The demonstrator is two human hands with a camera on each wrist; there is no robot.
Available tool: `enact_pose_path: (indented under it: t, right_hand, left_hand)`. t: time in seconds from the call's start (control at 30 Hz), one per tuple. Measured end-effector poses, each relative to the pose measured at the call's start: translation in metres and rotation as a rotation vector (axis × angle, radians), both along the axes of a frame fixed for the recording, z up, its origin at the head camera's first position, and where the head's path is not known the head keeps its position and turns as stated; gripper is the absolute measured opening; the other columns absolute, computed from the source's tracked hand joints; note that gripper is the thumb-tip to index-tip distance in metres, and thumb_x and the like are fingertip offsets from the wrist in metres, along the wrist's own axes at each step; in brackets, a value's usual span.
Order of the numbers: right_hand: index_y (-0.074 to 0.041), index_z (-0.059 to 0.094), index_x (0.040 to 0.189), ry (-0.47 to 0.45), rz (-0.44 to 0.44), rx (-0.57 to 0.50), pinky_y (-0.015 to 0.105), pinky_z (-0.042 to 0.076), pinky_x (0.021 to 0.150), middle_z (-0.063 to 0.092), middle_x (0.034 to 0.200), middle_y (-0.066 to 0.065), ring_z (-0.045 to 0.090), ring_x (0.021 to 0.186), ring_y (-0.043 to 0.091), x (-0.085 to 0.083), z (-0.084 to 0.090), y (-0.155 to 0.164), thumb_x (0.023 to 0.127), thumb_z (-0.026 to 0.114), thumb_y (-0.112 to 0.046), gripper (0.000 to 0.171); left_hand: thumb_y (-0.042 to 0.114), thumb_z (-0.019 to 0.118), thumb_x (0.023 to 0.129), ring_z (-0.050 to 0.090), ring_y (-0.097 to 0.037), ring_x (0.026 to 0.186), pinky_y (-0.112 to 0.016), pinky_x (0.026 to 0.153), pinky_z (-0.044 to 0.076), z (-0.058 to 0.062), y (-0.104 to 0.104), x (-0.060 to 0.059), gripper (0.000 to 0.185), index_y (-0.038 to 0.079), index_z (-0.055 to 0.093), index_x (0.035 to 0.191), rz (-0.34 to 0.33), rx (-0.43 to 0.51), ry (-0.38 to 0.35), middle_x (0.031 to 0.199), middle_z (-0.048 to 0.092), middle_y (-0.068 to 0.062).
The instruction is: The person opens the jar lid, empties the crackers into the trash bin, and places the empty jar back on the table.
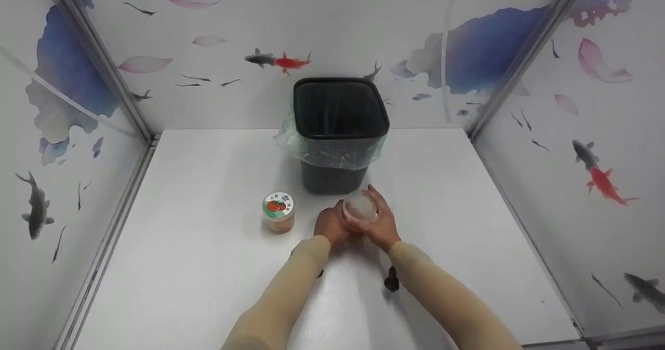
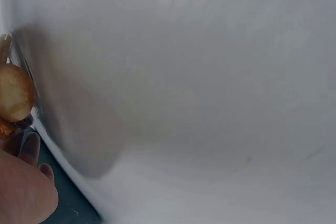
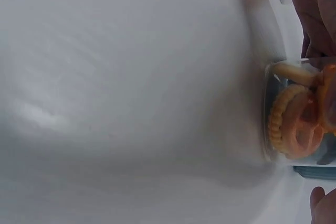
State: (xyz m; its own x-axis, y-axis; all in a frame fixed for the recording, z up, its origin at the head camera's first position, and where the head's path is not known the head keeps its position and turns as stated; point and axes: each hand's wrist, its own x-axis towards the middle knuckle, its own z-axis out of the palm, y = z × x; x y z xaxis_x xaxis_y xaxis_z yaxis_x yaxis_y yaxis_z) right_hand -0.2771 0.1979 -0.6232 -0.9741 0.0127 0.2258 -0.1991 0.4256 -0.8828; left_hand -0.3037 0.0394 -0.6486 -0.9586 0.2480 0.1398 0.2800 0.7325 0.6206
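A clear plastic jar of cookies (image 1: 359, 208) with a pale, translucent top is between my two hands, just in front of the bin. My left hand (image 1: 331, 226) grips it from the left side. Around the upper part, the thumb and fingers of my right hand (image 1: 383, 224) curve from the right. Rounded and pretzel-shaped cookies (image 3: 302, 124) show through the wall in the right wrist view. At the left edge of the left wrist view, a round cookie (image 2: 14, 93) shows above part of my left hand (image 2: 26, 190).
To the left stands a second jar (image 1: 279, 212) with a tomato-picture lid. Behind the hands is a black bin (image 1: 332, 178) lined with a clear plastic bag (image 1: 340, 152). Printed panels (image 1: 208, 106) wall in the white table (image 1: 208, 267) at the back and sides.
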Motion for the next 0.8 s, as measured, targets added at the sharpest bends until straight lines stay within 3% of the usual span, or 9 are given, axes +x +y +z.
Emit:
enact_pose_path:
  t: [0.2,0.37,0.5,0.7,0.8]
  right_hand:
    - [-0.019,0.054,0.140,-0.055,0.139,0.070,0.050,0.029,0.113,0.031,0.160,0.000,0.030,0.144,0.025,-0.005,0.006,0.016,0.064,0.095,-0.039,0.089]
    - [-0.023,0.049,0.145,-0.072,0.233,0.139,0.052,0.027,0.113,0.032,0.160,0.003,0.030,0.144,0.026,-0.007,0.012,0.027,0.064,0.094,-0.035,0.094]
    - [-0.021,0.039,0.153,-0.090,0.191,0.130,0.051,0.029,0.112,0.031,0.159,0.004,0.031,0.143,0.023,0.002,0.012,0.022,0.068,0.092,-0.037,0.102]
    - [-0.013,0.032,0.155,-0.105,0.052,0.035,0.051,0.034,0.110,0.034,0.156,0.009,0.035,0.140,0.027,0.017,0.012,-0.001,0.070,0.091,-0.042,0.108]
    - [-0.013,0.033,0.154,-0.115,-0.009,-0.003,0.050,0.031,0.112,0.036,0.155,0.009,0.035,0.140,0.026,0.018,0.013,-0.008,0.068,0.091,-0.045,0.108]
  left_hand:
    - [0.050,0.082,0.070,0.069,-0.030,0.098,-0.041,0.089,0.053,0.001,-0.002,0.002,0.082,0.005,0.055,0.133,-0.028,0.005,0.017,0.108,0.071,-0.014]
    - [0.054,0.084,0.068,0.067,-0.026,0.104,-0.039,0.093,0.052,0.003,-0.001,0.006,0.090,0.007,0.053,0.137,-0.034,0.038,-0.058,0.115,0.069,-0.011]
    - [0.053,0.084,0.069,0.066,-0.026,0.106,-0.039,0.093,0.051,0.003,-0.002,0.008,0.088,0.008,0.052,0.138,-0.021,0.029,-0.089,0.116,0.069,-0.011]
    - [0.049,0.080,0.073,0.068,-0.029,0.102,-0.040,0.091,0.053,0.002,-0.004,0.007,0.086,0.003,0.050,0.139,-0.019,-0.036,-0.011,0.116,0.069,-0.012]
    - [0.050,0.079,0.072,0.067,-0.029,0.103,-0.040,0.092,0.052,0.001,-0.004,0.005,0.086,0.003,0.051,0.139,-0.014,-0.017,-0.007,0.117,0.069,-0.013]
